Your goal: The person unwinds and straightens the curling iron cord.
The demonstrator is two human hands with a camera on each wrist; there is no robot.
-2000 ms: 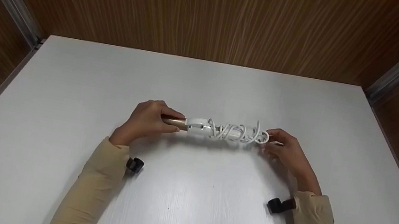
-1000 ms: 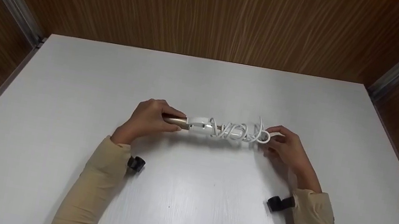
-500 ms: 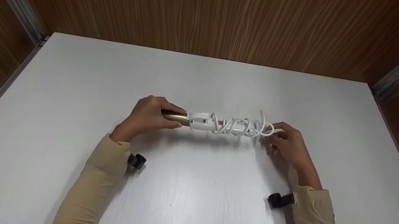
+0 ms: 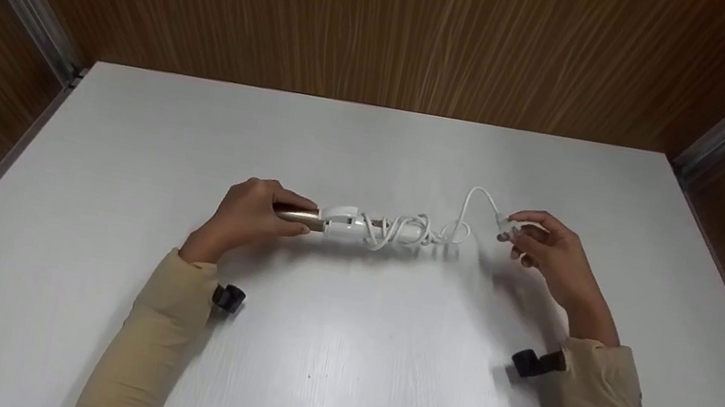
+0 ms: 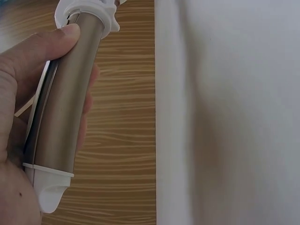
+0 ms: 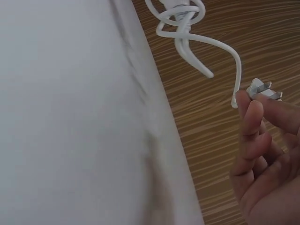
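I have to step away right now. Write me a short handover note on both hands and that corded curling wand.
Left hand grips the curling wand by its gold barrel, held over the white table.
Right hand pinches the plug, lifted away from the wand.
Done: the plug end and a short loop of the white cord are free.
Left: most of the cord seems to remain wound round the handle.

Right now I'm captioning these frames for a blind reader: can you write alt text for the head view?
Over a white table, a person's left hand grips the gold barrel of a white curling iron whose cord is wound round its handle. The right hand pinches the plug, drawing a loop of cord free. Wood-grain walls stand behind.
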